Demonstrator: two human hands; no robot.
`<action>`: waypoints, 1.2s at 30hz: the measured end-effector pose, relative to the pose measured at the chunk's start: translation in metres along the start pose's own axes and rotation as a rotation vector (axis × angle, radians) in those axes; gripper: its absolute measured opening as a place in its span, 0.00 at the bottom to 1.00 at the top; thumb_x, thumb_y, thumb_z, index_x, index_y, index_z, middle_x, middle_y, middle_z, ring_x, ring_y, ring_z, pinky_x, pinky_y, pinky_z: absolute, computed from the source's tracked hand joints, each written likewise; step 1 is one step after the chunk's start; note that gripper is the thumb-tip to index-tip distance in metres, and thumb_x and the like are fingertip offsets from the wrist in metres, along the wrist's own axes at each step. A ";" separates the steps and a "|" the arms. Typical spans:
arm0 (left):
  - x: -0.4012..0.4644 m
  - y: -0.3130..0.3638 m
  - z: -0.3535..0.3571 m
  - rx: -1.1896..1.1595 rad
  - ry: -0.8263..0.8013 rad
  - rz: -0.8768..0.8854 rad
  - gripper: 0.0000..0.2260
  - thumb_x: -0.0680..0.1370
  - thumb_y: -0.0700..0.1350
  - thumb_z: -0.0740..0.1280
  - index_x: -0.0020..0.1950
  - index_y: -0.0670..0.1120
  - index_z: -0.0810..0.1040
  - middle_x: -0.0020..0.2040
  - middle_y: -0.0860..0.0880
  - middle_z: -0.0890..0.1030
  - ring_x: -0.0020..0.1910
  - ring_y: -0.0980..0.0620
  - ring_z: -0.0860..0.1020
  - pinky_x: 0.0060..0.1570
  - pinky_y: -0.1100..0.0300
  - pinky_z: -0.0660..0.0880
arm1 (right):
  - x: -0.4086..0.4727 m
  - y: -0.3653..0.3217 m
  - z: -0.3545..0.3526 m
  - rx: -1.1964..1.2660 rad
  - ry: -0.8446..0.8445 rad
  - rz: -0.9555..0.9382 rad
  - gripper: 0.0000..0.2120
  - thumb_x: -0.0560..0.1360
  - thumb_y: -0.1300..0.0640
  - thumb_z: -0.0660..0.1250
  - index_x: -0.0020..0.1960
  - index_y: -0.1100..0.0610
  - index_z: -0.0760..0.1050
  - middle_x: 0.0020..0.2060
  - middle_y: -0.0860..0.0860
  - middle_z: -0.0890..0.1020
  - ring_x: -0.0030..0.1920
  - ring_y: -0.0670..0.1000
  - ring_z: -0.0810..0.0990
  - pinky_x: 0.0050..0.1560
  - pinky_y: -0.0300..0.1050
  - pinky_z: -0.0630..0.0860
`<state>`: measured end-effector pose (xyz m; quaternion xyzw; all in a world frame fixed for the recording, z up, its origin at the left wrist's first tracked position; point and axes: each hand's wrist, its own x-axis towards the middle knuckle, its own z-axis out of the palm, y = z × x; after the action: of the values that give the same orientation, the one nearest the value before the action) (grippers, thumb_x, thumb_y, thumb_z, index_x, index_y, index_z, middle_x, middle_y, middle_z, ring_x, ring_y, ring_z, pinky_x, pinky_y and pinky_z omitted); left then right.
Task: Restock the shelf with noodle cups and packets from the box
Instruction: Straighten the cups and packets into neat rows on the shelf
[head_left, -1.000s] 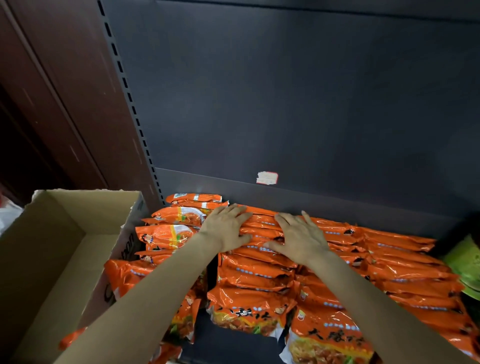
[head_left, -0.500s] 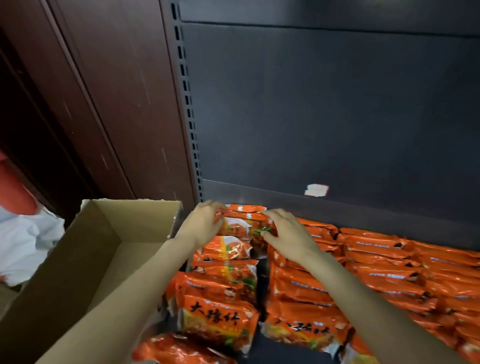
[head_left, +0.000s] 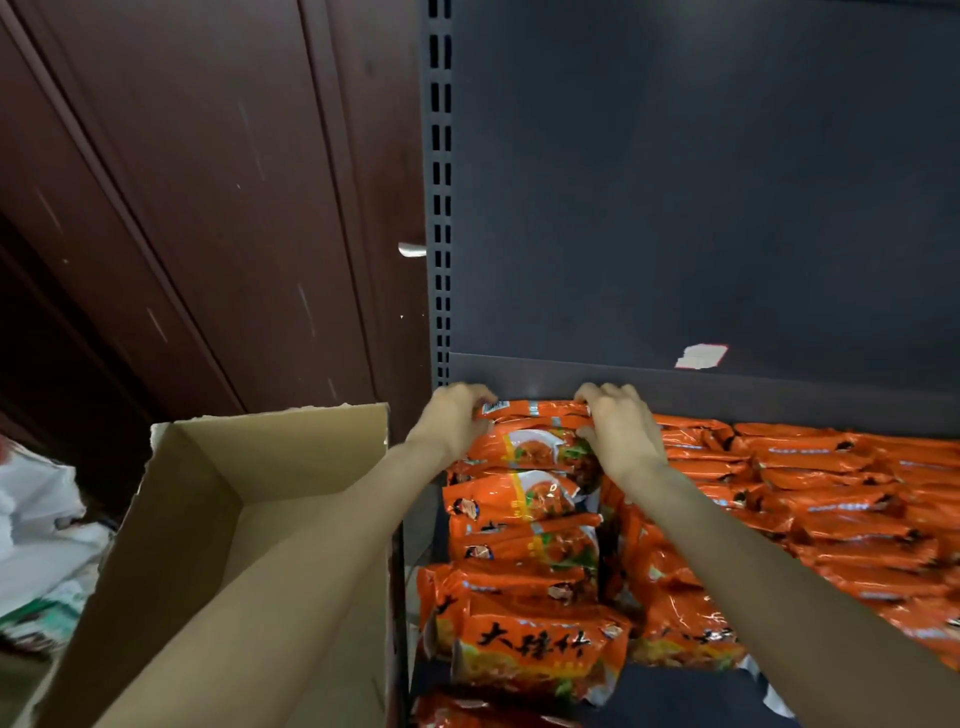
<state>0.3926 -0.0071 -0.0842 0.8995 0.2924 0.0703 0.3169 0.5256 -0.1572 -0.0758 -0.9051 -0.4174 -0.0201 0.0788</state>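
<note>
Both hands, left (head_left: 453, 422) and right (head_left: 619, 427), curled around the rearmost shiny orange noodle packet (head_left: 535, 441). Reaching farther back than before.

Glossy plastic packets (head_left: 524, 499) – matt metal shelf (head_left: 675, 208), rough cardboard box (head_left: 270, 457), w/ polished-wood door (head_left: 208, 208).

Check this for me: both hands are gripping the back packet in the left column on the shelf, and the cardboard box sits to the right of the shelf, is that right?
One thing is wrong: the box sits to the left of the shelf, not the right, as the head view shows. The rest holds: the left hand and right hand both grip the back packet in the left column.
</note>
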 end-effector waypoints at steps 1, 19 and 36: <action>0.001 -0.001 -0.001 -0.028 0.007 -0.012 0.15 0.75 0.39 0.70 0.61 0.43 0.78 0.58 0.44 0.79 0.56 0.48 0.77 0.56 0.58 0.73 | 0.001 0.000 0.000 0.011 0.000 0.005 0.15 0.76 0.60 0.66 0.62 0.56 0.72 0.55 0.54 0.77 0.58 0.55 0.72 0.58 0.48 0.70; 0.001 -0.017 -0.010 -0.122 0.213 -0.128 0.08 0.79 0.37 0.58 0.48 0.39 0.76 0.47 0.43 0.79 0.45 0.47 0.78 0.45 0.57 0.75 | -0.003 -0.001 -0.004 0.255 0.162 0.153 0.04 0.78 0.59 0.62 0.47 0.56 0.76 0.44 0.54 0.82 0.46 0.55 0.81 0.46 0.47 0.75; -0.007 -0.009 -0.009 -0.017 -0.062 0.011 0.18 0.73 0.46 0.72 0.61 0.45 0.76 0.57 0.46 0.79 0.56 0.48 0.78 0.57 0.52 0.77 | -0.004 -0.018 -0.001 -0.058 0.046 0.033 0.14 0.75 0.64 0.65 0.60 0.55 0.73 0.50 0.54 0.76 0.47 0.55 0.79 0.36 0.43 0.70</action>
<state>0.3799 -0.0002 -0.0824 0.9001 0.2770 0.0463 0.3332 0.5090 -0.1489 -0.0730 -0.9130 -0.3997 -0.0518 0.0625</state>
